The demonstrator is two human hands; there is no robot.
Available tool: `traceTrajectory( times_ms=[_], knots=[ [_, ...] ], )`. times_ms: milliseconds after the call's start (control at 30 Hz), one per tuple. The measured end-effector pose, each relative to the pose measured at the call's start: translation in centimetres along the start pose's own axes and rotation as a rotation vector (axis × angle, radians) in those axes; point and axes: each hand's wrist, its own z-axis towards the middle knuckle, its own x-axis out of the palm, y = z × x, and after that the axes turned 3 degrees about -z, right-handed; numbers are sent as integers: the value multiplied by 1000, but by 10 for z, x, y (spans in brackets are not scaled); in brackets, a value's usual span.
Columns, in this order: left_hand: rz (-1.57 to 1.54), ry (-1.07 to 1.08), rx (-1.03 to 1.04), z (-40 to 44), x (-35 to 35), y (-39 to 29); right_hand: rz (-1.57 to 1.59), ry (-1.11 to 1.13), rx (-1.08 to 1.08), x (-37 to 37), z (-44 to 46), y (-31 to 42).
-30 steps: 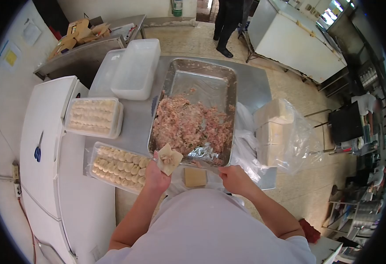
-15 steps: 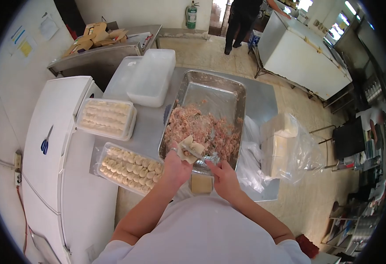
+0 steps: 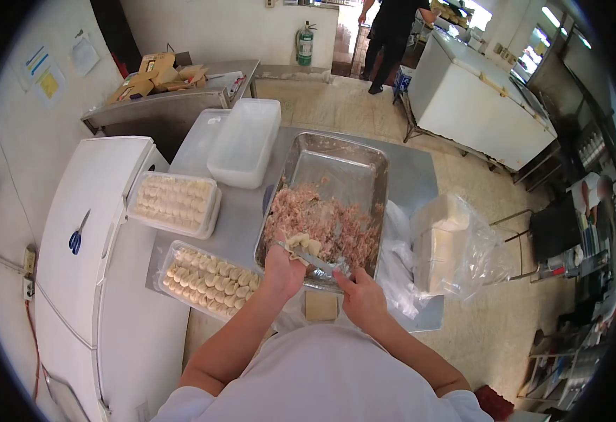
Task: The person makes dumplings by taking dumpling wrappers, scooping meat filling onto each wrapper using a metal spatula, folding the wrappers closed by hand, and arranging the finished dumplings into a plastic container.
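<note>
My left hand [image 3: 284, 274] holds a dumpling wrapper [image 3: 303, 245] that is partly folded over at the near edge of a metal tray. In my right hand [image 3: 364, 301] is a flat metal spreader [image 3: 318, 264], its blade reaching to the wrapper. Raw minced meat filling [image 3: 301, 211] covers the near part of the tray [image 3: 339, 167]. Between my forearms lies a stack of square wrappers [image 3: 321, 306]. Rows of folded dumplings [image 3: 211, 280] fill a clear plastic container left of my left hand. Any filling inside the wrapper is hidden.
Another container of dumplings [image 3: 173, 197] and translucent plastic bins [image 3: 246, 144] stand at the left. Plastic-wrapped wrapper stacks [image 3: 436, 257] are on the right. Beyond the steel table, a person in dark clothes [image 3: 393, 32] stands near a white chest freezer [image 3: 480, 98].
The wrapper, spread flatter before, is now gathered and folded in my left hand. My right hand and the spreader have shifted slightly right. The camera view has tilted up a little.
</note>
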Motion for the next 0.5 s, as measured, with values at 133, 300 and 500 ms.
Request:
traceTrajectory(
  times_ms=[133,300,500],
  knots=[
    [75,234,-111,-9,-12,-24,411,87,195,-7,-3,-4],
    [1124,350,-14,-31,0,-52,632,158,264,-23,-2,3],
    [1523,454,326,-29,-6,-53,153,115,5,-44,-2,17]
  ],
)
